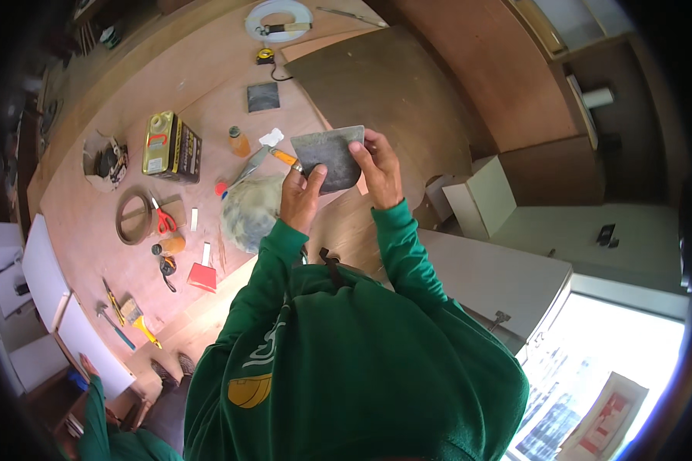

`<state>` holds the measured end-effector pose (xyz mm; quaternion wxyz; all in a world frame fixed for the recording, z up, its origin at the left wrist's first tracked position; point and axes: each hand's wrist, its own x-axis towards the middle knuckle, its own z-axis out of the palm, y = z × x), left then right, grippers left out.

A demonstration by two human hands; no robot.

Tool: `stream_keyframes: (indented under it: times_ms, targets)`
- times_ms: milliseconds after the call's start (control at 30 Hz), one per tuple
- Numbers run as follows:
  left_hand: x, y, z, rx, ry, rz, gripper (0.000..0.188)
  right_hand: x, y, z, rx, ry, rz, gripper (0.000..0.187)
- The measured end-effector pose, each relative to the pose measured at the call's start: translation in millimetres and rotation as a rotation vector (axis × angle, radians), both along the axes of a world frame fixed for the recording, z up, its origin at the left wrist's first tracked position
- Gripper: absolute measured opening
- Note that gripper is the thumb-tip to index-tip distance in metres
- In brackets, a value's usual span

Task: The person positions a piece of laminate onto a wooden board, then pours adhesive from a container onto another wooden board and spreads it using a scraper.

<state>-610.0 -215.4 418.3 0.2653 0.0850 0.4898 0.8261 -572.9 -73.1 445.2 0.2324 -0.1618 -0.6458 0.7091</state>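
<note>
Grey plate (pixel 334 157) in half-closed hands (pixel 301 200) (pixel 380 174)

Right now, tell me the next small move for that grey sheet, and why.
I would probably ease the grey sheet slightly rightward: the left hand and right hand both press thumbs on its face, and an orange handle shows close by its left edge, though contact is unclear.

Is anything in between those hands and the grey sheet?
Nothing that I can see. The left hand and right hand both press their thumbs right on the grey sheet. An orange handle shows by its left edge, but doesn't come between thumbs and sheet. Behind the sheet is hidden.
</note>
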Motion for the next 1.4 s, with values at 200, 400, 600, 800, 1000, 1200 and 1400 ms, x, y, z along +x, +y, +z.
stream_keyframes:
  times_ms: [200,400,600,800,1000,1200,1400]
  targets:
    - [71.0,38.0,1.6,0.032,0.155,-0.041,0.028,64.6,26.7,-2.8,0.112,0.01,-0.147,0.028]
    - [150.2,75.8,9.6,-0.072,0.277,-0.058,0.03,140.1,56.6,-7.7,0.074,-0.027,-0.282,0.034]
    - [200.8,102.7,19.2,-0.003,0.212,-0.122,0.032,215.6,80.6,12.1,-0.314,0.046,-0.166,0.055]
    - [233.5,117.4,19.1,-0.018,0.229,-0.159,0.032,263.2,88.2,15.7,-0.335,0.259,-0.191,0.036]
    - [251.5,123.8,13.5,-0.068,0.297,-0.241,0.03,292.8,96.2,-2.3,-0.315,0.205,-0.232,0.017]
    - [250.5,124.3,6.9,-0.05,0.38,-0.28,0.028,303.8,103.8,-10.2,-0.347,0.197,-0.167,0.021]
    - [242.0,112.2,12.6,-0.091,0.364,-0.287,0.026,309.6,108.6,-5.1,-0.457,0.132,-0.08,0.024]
